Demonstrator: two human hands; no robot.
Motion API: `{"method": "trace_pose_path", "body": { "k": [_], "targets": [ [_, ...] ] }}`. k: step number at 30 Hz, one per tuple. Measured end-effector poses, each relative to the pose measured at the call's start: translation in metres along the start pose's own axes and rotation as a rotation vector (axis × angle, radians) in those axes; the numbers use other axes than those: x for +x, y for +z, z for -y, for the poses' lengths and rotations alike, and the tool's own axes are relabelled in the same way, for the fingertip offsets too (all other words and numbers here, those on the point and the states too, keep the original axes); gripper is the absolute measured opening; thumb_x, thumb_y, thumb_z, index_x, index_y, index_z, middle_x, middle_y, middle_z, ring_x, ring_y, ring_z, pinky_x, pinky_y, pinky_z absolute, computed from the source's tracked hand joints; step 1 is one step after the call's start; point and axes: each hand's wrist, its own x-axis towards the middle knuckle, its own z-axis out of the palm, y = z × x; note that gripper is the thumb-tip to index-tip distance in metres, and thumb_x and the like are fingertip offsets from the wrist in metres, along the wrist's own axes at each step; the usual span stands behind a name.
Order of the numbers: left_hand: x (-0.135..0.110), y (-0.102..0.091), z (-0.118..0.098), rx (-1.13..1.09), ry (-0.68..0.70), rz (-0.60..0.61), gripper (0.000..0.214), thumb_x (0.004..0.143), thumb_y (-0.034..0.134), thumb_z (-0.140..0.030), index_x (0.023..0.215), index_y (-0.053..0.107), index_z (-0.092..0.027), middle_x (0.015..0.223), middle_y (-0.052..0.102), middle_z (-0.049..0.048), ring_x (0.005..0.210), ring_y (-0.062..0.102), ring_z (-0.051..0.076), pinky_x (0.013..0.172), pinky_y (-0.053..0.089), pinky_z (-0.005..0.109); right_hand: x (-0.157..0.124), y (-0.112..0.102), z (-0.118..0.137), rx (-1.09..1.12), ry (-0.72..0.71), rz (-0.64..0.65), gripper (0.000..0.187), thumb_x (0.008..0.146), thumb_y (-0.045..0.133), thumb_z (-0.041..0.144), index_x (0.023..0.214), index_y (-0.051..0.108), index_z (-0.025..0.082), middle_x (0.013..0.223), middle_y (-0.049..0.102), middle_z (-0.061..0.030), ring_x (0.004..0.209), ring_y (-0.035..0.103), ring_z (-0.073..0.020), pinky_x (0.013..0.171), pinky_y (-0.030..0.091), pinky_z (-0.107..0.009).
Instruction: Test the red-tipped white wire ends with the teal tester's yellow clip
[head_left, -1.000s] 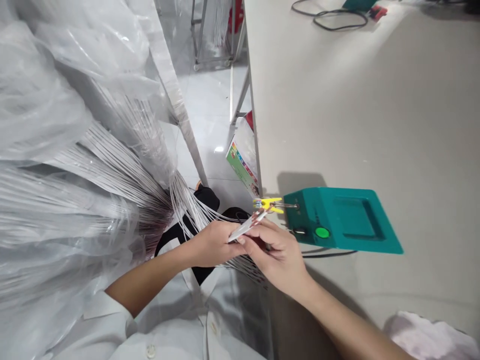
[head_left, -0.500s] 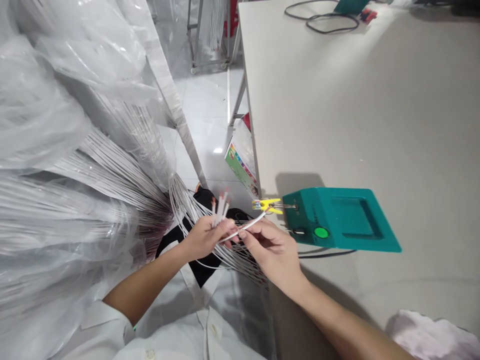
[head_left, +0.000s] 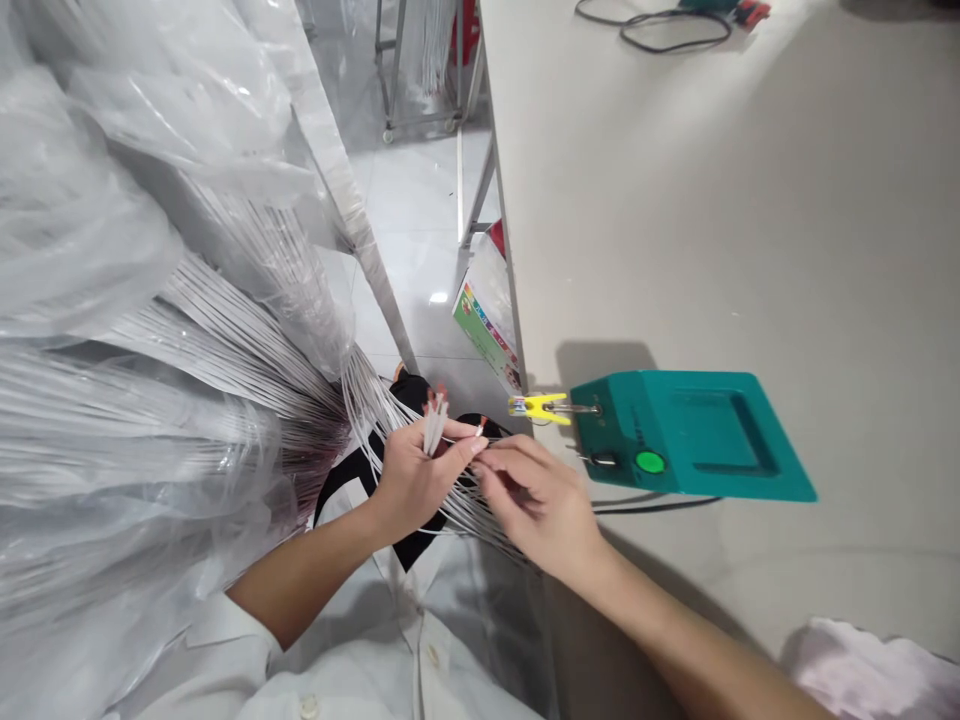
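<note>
My left hand (head_left: 416, 470) is closed round several white cables (head_left: 434, 425) whose reddish ends stick up above the fist. Between its thumb and forefinger, one more cable end (head_left: 481, 430) shows its reddish tip. My right hand (head_left: 544, 500) touches the left fingertips, its thumb and fingers drawn together; what they pinch is hidden. Below both hands, a bundle of white cables (head_left: 480, 525) runs across my lap. Right of them, a yellow clip (head_left: 541, 406) sits on a metal terminal of a green tester box (head_left: 637, 425) with a bright green round button, apart from both hands.
Plastic-wrapped cable bundles (head_left: 247, 330) fill the left side beside a rack rail (head_left: 352, 225). The grey table (head_left: 712, 220) carries a black cord (head_left: 667, 45) at the back and a pale cloth (head_left: 862, 670) at front right. A printed box (head_left: 484, 320) stands beneath the table edge.
The white cable has come away from the yellow clip and back to my left hand, which now pinches its end. My right hand has drawn slightly down and left, away from the clip.
</note>
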Motion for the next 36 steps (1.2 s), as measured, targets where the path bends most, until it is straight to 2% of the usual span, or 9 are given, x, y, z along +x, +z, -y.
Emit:
{"method": "trace_pose_path", "body": {
  "k": [4, 9, 12, 15, 19, 24, 27, 31, 36],
  "targets": [
    [0.000, 0.001, 0.003, 0.064, -0.009, -0.022, 0.017, 0.065, 0.068, -0.030, 0.069, 0.067, -0.014, 0.058, 0.059, -0.0006, 0.048, 0.044, 0.008, 0.048, 0.037, 0.022, 0.007, -0.008, 0.001, 0.062, 0.058, -0.153, 0.018, 0.079, 0.054, 0.009, 0.090, 0.063, 0.020, 0.084, 0.061, -0.0058, 0.075, 0.059, -0.0146, 0.065, 0.048, -0.027],
    [0.000, 0.002, 0.003, 0.234, 0.093, 0.050, 0.010, 0.068, 0.062, -0.024, 0.063, 0.066, -0.016, 0.052, 0.053, -0.0030, 0.048, 0.042, 0.008, 0.048, 0.035, 0.021, 0.010, -0.007, 0.001, 0.092, 0.065, -0.155, 0.010, 0.076, 0.059, 0.013, 0.081, 0.063, 0.020, 0.075, 0.063, -0.0040, 0.067, 0.059, -0.0151, 0.060, 0.048, -0.028],
    [0.001, 0.002, 0.004, 0.319, 0.124, 0.064, 0.009, 0.069, 0.061, -0.024, 0.065, 0.067, -0.017, 0.055, 0.056, -0.0019, 0.053, 0.047, 0.009, 0.052, 0.037, 0.022, 0.009, -0.004, -0.002, 0.049, 0.072, -0.173, 0.006, 0.075, 0.061, 0.015, 0.077, 0.063, 0.019, 0.073, 0.063, -0.0040, 0.063, 0.059, -0.0144, 0.058, 0.048, -0.028],
    [0.002, 0.002, 0.007, 0.355, 0.136, 0.058, 0.010, 0.071, 0.061, -0.024, 0.067, 0.066, -0.017, 0.059, 0.059, -0.0006, 0.056, 0.049, 0.010, 0.053, 0.039, 0.022, 0.008, -0.003, -0.005, 0.066, 0.124, -0.163, 0.009, 0.079, 0.057, 0.016, 0.078, 0.065, 0.020, 0.073, 0.063, -0.0034, 0.066, 0.058, -0.0144, 0.061, 0.048, -0.029],
    [0.002, 0.007, 0.015, 0.236, 0.101, 0.043, 0.013, 0.072, 0.063, -0.029, 0.070, 0.064, -0.016, 0.061, 0.059, -0.0013, 0.056, 0.050, 0.010, 0.057, 0.041, 0.023, 0.009, -0.003, -0.008, 0.190, 0.221, -0.152, 0.010, 0.080, 0.056, 0.020, 0.077, 0.066, 0.021, 0.073, 0.063, -0.0027, 0.067, 0.058, -0.0140, 0.062, 0.048, -0.029],
    [0.002, 0.012, 0.016, -0.031, -0.001, 0.078, 0.010, 0.072, 0.064, -0.025, 0.073, 0.062, -0.015, 0.068, 0.064, 0.0009, 0.069, 0.059, 0.013, 0.068, 0.046, 0.025, 0.011, -0.006, -0.013, 0.420, 0.289, -0.126, 0.012, 0.081, 0.056, 0.023, 0.076, 0.068, 0.021, 0.068, 0.059, -0.0007, 0.058, 0.054, -0.0110, 0.055, 0.047, -0.026],
    [0.002, 0.014, 0.013, -0.105, -0.028, 0.098, 0.009, 0.072, 0.064, -0.024, 0.073, 0.062, -0.015, 0.066, 0.065, 0.0006, 0.065, 0.060, 0.012, 0.066, 0.046, 0.024, 0.011, -0.007, -0.012, 0.480, 0.315, -0.127, 0.012, 0.081, 0.057, 0.025, 0.076, 0.068, 0.022, 0.071, 0.061, -0.0006, 0.054, 0.053, -0.0094, 0.049, 0.047, -0.025],
    [0.000, 0.013, 0.012, -0.115, -0.047, 0.098, 0.010, 0.072, 0.064, -0.025, 0.072, 0.062, -0.015, 0.066, 0.066, 0.0006, 0.063, 0.060, 0.011, 0.063, 0.047, 0.024, 0.010, -0.005, -0.010, 0.391, 0.320, -0.183, 0.009, 0.078, 0.060, 0.025, 0.073, 0.067, 0.023, 0.070, 0.064, -0.0015, 0.062, 0.057, -0.0129, 0.053, 0.048, -0.027],
    [-0.001, 0.006, 0.012, -0.091, 0.006, 0.045, 0.013, 0.073, 0.064, -0.030, 0.075, 0.064, -0.016, 0.069, 0.068, 0.0014, 0.065, 0.062, 0.011, 0.063, 0.048, 0.024, 0.009, -0.006, -0.007, 0.115, 0.203, -0.197, 0.012, 0.077, 0.058, 0.017, 0.067, 0.062, 0.022, 0.064, 0.059, -0.0013, 0.059, 0.053, -0.0132, 0.053, 0.043, -0.028]
  ]
}}
